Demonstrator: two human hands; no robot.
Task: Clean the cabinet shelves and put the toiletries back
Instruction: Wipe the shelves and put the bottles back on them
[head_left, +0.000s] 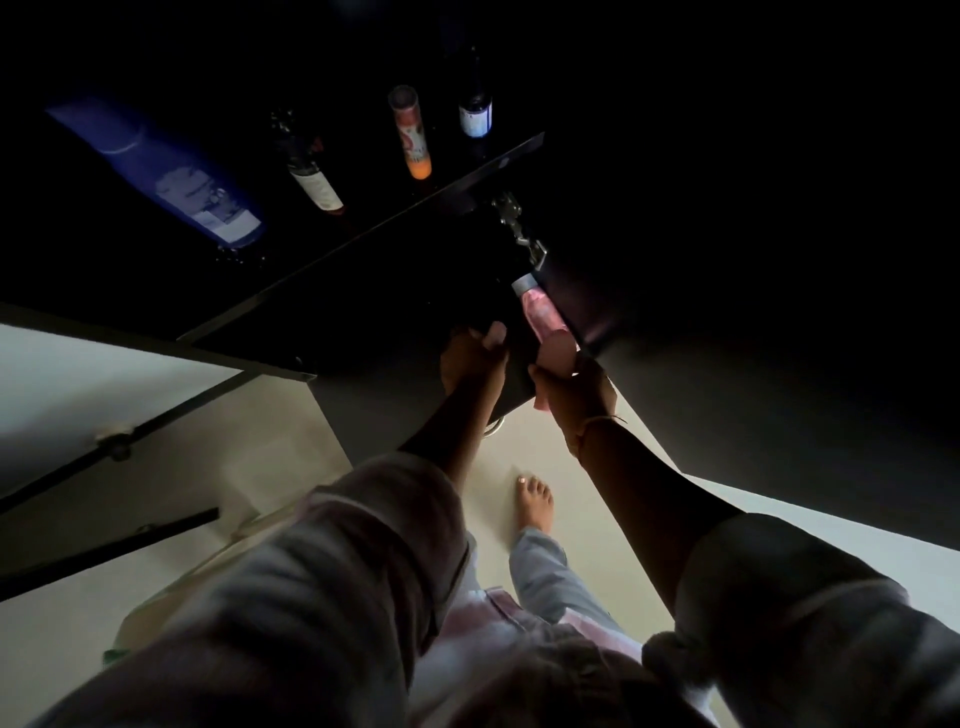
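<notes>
The dark cabinet shelf (363, 306) runs diagonally across the middle of the head view. My right hand (569, 387) is shut on the base of a pink bottle (545, 325) with a grey cap (523, 285), held tilted into the cabinet by the door's edge. To its left, my left hand (470, 361) rests on the shelf front, its fingers curled round a small pale wad (493, 333) that looks like a cloth. Higher up stand a large blue bottle (171, 171), a dark bottle with a white label (314, 179), an orange-and-pink tube (413, 137) and a dark bottle with a blue label (475, 115).
A metal hinge (519, 228) joins the open dark door (675, 312) on the right. The cabinet's inside is very dark. Below are a pale floor (260, 467), my bare foot (535, 501) and black bars (104, 452) at the left.
</notes>
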